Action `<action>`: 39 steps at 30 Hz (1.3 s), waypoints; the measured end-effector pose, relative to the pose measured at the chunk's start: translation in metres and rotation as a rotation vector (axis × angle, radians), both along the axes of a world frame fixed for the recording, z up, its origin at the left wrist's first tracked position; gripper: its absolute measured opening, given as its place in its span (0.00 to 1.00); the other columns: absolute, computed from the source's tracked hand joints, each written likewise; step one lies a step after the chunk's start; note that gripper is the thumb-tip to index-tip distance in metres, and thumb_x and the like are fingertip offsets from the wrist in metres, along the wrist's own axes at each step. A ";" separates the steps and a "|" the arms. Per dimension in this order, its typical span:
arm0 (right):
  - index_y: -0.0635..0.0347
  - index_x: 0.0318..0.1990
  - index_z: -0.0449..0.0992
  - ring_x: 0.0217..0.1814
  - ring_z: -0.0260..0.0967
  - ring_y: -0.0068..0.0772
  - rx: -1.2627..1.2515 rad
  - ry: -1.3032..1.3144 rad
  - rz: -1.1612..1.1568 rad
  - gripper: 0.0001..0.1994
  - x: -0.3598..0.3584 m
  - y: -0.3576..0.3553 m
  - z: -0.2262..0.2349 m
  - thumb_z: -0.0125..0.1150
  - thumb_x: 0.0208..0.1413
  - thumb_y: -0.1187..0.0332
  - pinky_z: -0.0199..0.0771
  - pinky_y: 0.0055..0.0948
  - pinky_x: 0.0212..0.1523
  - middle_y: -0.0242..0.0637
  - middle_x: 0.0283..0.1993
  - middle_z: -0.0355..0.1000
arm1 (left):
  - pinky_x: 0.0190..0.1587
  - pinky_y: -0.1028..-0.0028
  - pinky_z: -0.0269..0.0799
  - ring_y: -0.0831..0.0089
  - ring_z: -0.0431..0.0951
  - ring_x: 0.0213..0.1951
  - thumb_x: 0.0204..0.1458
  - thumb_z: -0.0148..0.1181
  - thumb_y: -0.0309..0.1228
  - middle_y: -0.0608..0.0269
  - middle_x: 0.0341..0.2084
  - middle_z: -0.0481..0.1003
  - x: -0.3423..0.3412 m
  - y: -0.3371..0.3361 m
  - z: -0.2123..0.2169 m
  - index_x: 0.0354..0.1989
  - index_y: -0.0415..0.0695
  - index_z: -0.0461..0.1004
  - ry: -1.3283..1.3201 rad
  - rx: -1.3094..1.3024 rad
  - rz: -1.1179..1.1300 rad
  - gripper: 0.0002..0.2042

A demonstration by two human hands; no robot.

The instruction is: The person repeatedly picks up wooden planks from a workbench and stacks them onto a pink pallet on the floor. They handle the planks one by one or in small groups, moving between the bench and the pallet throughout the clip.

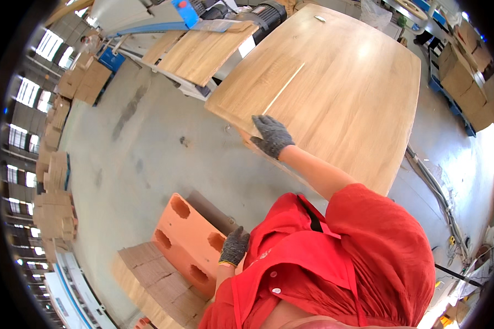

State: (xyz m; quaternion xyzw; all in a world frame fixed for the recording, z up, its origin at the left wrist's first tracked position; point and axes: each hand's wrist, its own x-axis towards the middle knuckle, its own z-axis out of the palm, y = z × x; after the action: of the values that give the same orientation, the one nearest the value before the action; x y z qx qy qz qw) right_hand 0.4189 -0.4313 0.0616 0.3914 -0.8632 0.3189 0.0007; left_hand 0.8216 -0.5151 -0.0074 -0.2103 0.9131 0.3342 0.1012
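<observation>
My right hand (271, 135), in a dark grey glove, lies palm down at the left edge of a large wood-grain panel (351, 82), its fingers stretched out. A thin pale strip (284, 88) runs across the panel away from my fingertips. Lower down, my left hand (234, 247), also gloved in grey, is at the right edge of an orange board (189, 238) with several large ragged holes. Its fingers are bunched and partly hidden, so their grip does not show. A small light-coloured object (319, 19) lies at the panel's far end.
Brown cardboard (164, 279) lies beside the orange board. Beyond the panel's left side stands a machine with a dark motor (266, 19) and smaller wood boards (206, 52). Boxes on a blue pallet (461, 82) stand at right, near floor cables (436, 189). More cartons (90, 82) line the left.
</observation>
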 end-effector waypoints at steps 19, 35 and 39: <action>0.61 0.50 0.73 0.63 0.58 0.46 0.184 0.087 0.178 0.21 -0.056 0.018 -0.007 0.60 0.47 0.63 0.57 0.41 0.64 0.46 0.57 0.65 | 0.53 0.65 0.68 0.56 0.74 0.49 0.55 0.58 0.29 0.48 0.47 0.74 -0.277 -0.127 0.084 0.50 0.35 0.72 0.566 0.038 0.161 0.16; 0.60 0.68 0.49 0.44 0.69 0.36 -0.941 -1.341 -0.558 0.36 -0.175 -0.200 0.078 0.60 0.56 0.61 0.74 0.34 0.42 0.45 0.47 0.72 | 0.55 0.59 0.65 0.53 0.70 0.52 0.51 0.61 0.23 0.49 0.49 0.72 -0.437 -0.265 0.146 0.50 0.37 0.71 0.954 -0.327 0.102 0.17; 0.64 0.56 0.65 0.42 0.70 0.34 -1.089 -1.266 -0.514 0.24 -0.211 -0.247 0.053 0.61 0.55 0.63 0.75 0.33 0.39 0.43 0.43 0.72 | 0.54 0.59 0.65 0.53 0.70 0.51 0.49 0.63 0.25 0.50 0.48 0.72 -0.472 -0.292 0.148 0.49 0.39 0.72 0.980 -0.347 -0.024 0.17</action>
State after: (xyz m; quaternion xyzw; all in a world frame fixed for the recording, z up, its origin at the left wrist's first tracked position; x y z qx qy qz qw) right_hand 0.2075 -0.6784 0.1143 -0.1209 -0.4904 0.8345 -0.2201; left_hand 0.3492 -0.8069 0.1411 -0.0321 0.8977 0.2358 -0.3708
